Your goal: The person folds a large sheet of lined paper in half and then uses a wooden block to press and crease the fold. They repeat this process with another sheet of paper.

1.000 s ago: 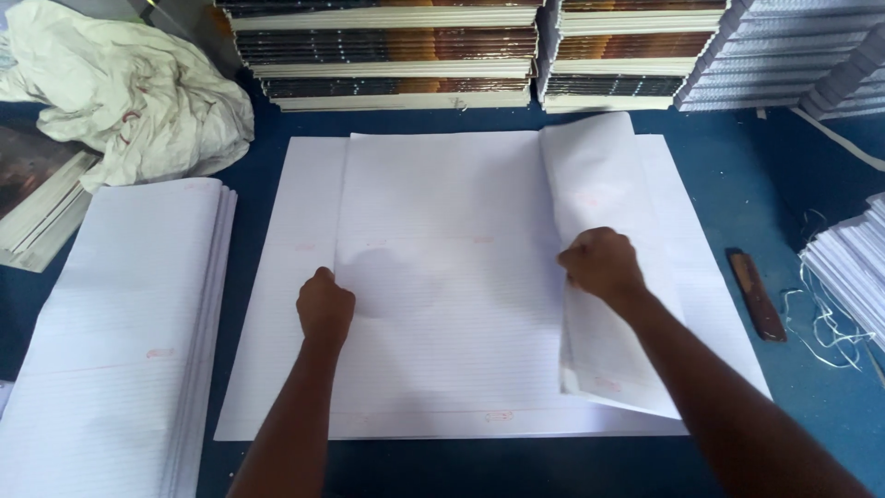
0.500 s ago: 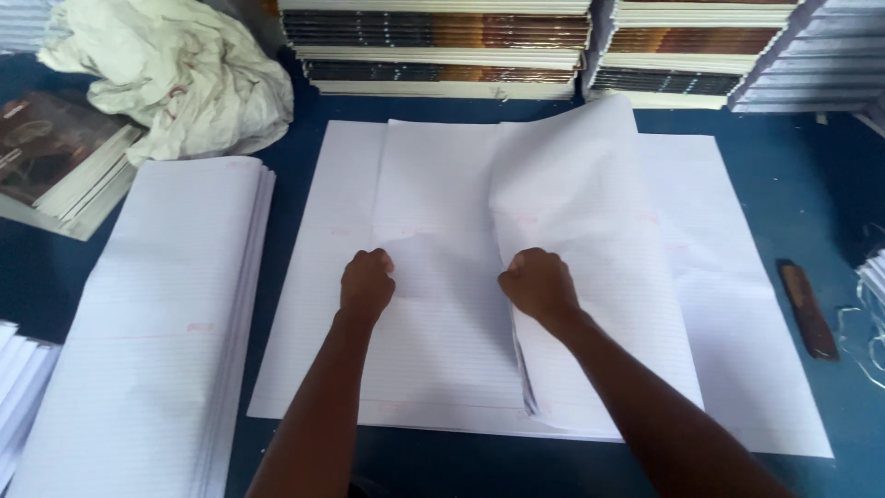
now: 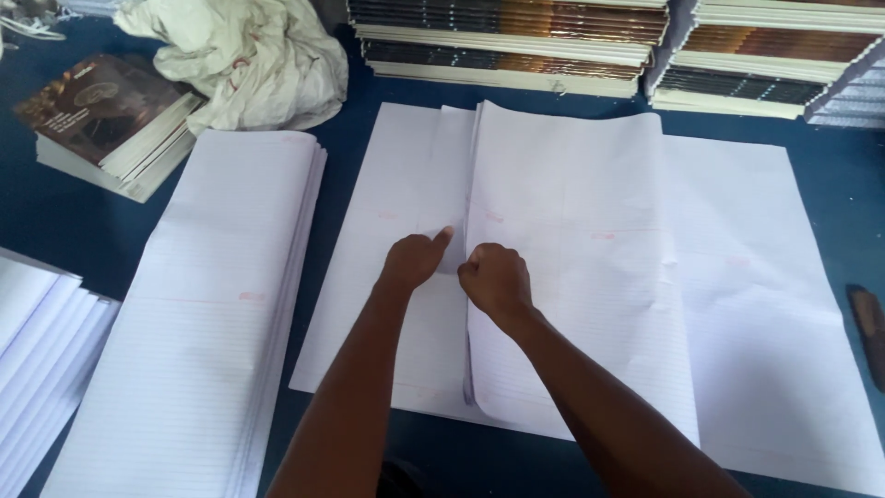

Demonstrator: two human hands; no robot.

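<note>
A large white ruled paper sheet (image 3: 756, 304) lies spread on the blue table (image 3: 37, 212). Its right part (image 3: 572, 277) is folded over to the left, and the loose edge runs down the middle beside my hands. My right hand (image 3: 496, 281) is a closed fist gripping and pressing that edge. My left hand (image 3: 415, 258) rests just left of it with fingers curled and thumb stretched toward the edge, pressing on the lower sheet (image 3: 406, 184).
A stack of folded ruled sheets (image 3: 212, 304) lies to the left, with another pile (image 3: 32, 341) at the far left. Books (image 3: 111, 120) and a crumpled cloth (image 3: 240, 65) sit at the back left, notebook stacks (image 3: 516, 37) along the back, and a dark tool (image 3: 871, 332) at the right edge.
My right hand has carried the sheet's right edge leftward over the middle, so the paper now lies folded. My hands have come close together at the centre.
</note>
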